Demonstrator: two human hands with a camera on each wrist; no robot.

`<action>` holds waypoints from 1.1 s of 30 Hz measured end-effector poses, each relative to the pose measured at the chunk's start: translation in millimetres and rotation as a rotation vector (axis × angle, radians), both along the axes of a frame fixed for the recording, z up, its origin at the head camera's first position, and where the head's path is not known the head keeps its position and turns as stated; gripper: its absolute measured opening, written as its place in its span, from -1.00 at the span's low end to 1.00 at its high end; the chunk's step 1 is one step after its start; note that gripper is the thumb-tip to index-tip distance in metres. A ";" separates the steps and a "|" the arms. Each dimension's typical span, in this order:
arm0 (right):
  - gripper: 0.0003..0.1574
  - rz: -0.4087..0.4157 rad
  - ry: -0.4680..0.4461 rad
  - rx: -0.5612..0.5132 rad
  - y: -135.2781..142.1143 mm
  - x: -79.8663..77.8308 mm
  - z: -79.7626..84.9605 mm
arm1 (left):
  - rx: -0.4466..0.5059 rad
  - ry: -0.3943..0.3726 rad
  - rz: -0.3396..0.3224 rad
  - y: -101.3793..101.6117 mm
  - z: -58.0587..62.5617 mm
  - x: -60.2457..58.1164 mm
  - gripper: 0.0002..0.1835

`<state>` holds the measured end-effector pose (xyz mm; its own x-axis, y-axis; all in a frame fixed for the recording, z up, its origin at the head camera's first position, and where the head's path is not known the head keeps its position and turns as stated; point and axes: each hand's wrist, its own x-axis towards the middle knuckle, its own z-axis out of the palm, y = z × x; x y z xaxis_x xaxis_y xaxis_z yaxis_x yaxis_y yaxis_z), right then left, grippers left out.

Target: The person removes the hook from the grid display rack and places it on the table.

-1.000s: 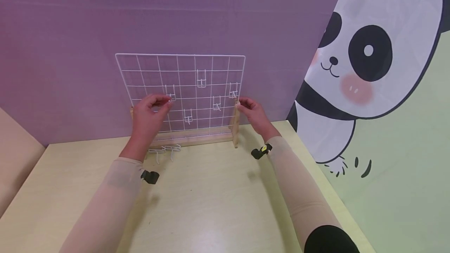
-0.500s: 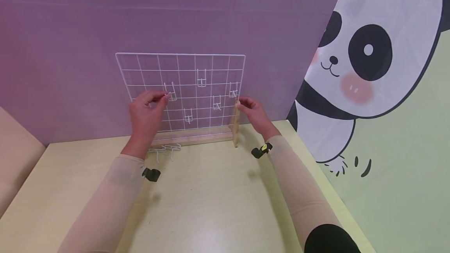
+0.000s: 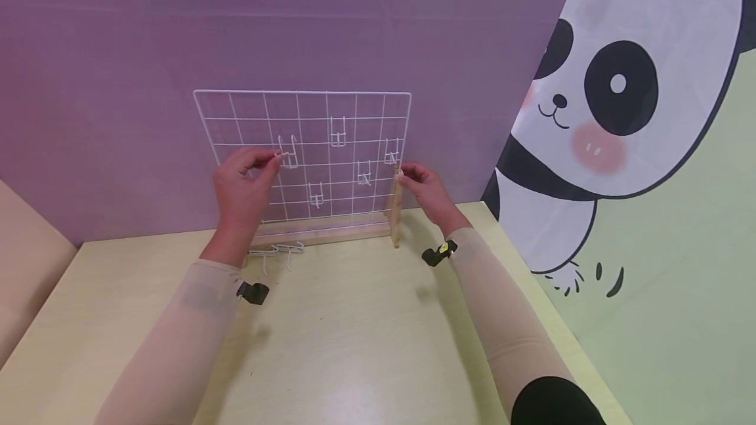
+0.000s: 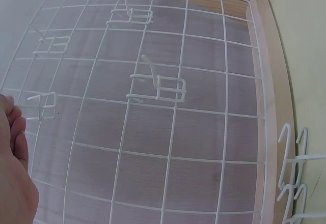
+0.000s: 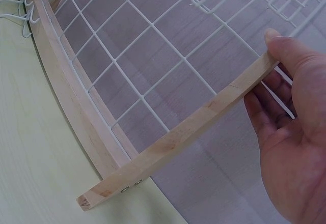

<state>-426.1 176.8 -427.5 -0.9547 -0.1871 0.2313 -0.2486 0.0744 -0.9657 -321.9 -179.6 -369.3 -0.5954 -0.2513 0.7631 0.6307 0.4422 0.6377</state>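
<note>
While the right hand (image 3: 433, 194) grips the wooden stand (image 5: 173, 137), the left hand (image 3: 242, 185) pinches 1 hook (image 4: 47, 106), nudged slightly higher; looks nearly seated on the grid (image 3: 329, 164).

From where I stand I make it seven white hooks (image 4: 159, 87): five at the one wire grid panel (image 3: 310, 92), a single one of them pinched in the left hand (image 3: 241, 189), and two loose by the one wooden stand (image 3: 321, 233). Two hands, two sleeves (image 3: 168, 336), two black wrist devices (image 3: 255, 294), one table (image 3: 348, 333), one printed panda (image 3: 596, 156).
</note>
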 end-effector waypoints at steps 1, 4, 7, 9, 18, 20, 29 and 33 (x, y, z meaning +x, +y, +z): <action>-0.65 0.002 0.000 -0.002 0.0 0.0 0.0 | -0.002 0.006 -0.002 -0.1 -0.4 0.7 -0.90; -0.64 0.003 0.002 -0.006 0.2 -0.9 -0.6 | 0.002 0.029 -0.008 -0.1 -1.6 3.2 -0.92; -0.62 0.004 0.004 -0.014 0.3 -1.5 -1.3 | 0.001 0.045 -0.013 -1.5 -4.0 4.8 -0.94; -0.62 0.004 0.002 -0.017 0.5 -2.0 -2.0 | -0.009 0.049 -0.017 -3.0 -6.0 6.3 -0.94; -0.62 -0.001 -0.001 0.003 0.0 -0.1 -1.4 | -0.056 0.024 -0.045 -7.1 -15.1 15.1 -0.94; -0.61 0.001 0.000 0.006 0.1 0.2 -1.3 | -0.067 0.034 -0.047 -7.6 -17.5 15.6 -0.94; -0.59 0.014 -0.001 -0.009 0.5 -0.6 -2.0 | -0.157 0.021 -0.023 -12.9 -28.3 16.9 -0.91; -0.59 0.012 -0.005 -0.006 0.9 -0.7 -1.9 | -0.179 0.007 -0.024 -14.2 -31.9 18.4 -0.91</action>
<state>-426.8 177.6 -429.4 -0.9536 -0.1969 0.2278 -0.2448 0.0661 -0.9673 -303.5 -193.7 -401.2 -0.5942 -0.0969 0.7985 0.6463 0.5334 0.5457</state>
